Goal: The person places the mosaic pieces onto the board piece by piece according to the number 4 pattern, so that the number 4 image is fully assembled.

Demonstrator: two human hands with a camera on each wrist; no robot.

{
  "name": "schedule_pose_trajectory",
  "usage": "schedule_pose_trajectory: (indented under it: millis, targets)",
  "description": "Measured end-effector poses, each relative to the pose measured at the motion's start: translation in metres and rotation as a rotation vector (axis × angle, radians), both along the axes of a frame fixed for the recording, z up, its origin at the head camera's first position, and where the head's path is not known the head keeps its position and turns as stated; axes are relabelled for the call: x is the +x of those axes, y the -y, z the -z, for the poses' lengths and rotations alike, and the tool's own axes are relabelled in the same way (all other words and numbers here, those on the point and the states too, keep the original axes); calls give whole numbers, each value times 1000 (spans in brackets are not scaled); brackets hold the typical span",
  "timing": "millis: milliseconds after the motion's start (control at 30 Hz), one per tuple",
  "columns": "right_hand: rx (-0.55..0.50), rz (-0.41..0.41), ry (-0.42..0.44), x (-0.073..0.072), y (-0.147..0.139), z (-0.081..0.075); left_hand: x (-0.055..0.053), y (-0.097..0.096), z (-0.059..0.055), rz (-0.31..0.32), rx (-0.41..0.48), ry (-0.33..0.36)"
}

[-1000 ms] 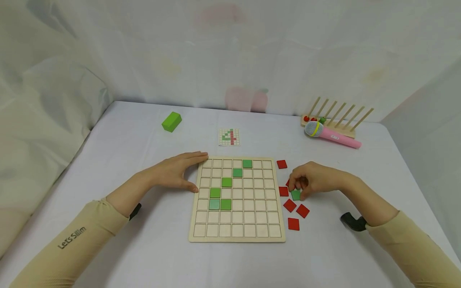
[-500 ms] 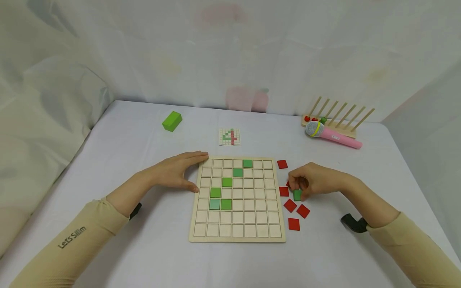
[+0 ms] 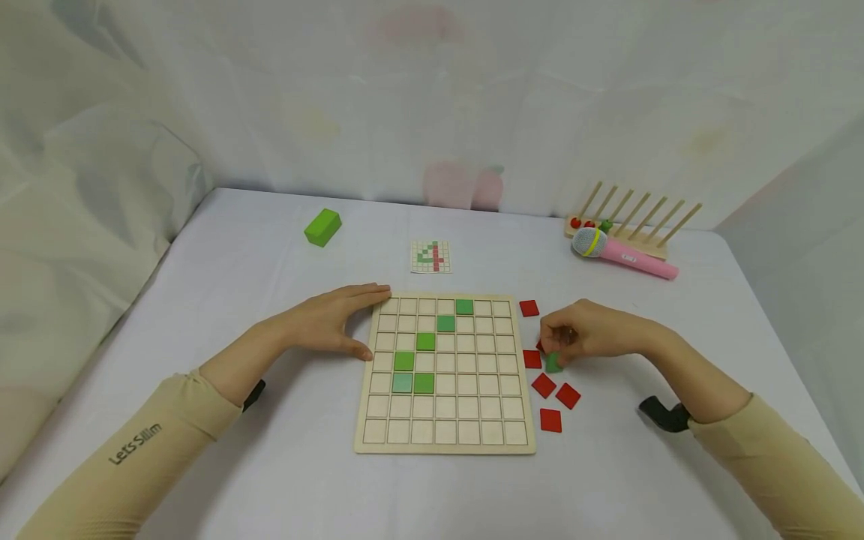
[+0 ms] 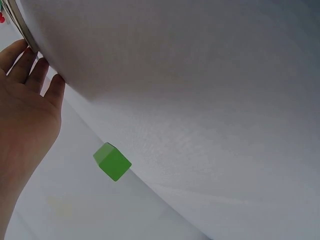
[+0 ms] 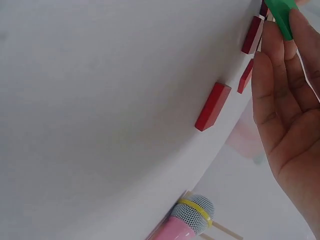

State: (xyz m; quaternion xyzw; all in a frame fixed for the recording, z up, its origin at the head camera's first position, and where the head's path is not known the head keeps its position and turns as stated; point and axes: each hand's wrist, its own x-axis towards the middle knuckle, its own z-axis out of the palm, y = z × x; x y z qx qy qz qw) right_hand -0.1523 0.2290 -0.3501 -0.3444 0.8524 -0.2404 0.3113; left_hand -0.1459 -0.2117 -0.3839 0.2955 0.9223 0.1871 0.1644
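While right hand (image 3: 586,330) pinches, green tile (image 5: 282,15), tilted

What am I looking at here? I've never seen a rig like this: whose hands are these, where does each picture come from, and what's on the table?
There is no machine here: a person works with two bare hands. The wide picture comes from a camera on the head, looking forward and down; the two tilted close-ups come from cameras on the left and right wrists.

On the white table lies a gridded board with six green squares on it. Red tiles lie to its right. Farther back are a small pattern card, a green block, and a pink microphone by a peg rack.

The left hand touches the board's left edge; the right hand pinches a green tile.
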Motion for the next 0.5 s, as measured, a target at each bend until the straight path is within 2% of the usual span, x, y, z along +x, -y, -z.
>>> schedule_pose_trajectory:
  millis: [333, 500]
  targets:
    - [-50, 1, -18, -4, 11, -6, -2, 0, 3, -13, -20, 19]
    - [-95, 13, 24, -2, 25, -7, -1, 0, 2, -7, -9, 16]
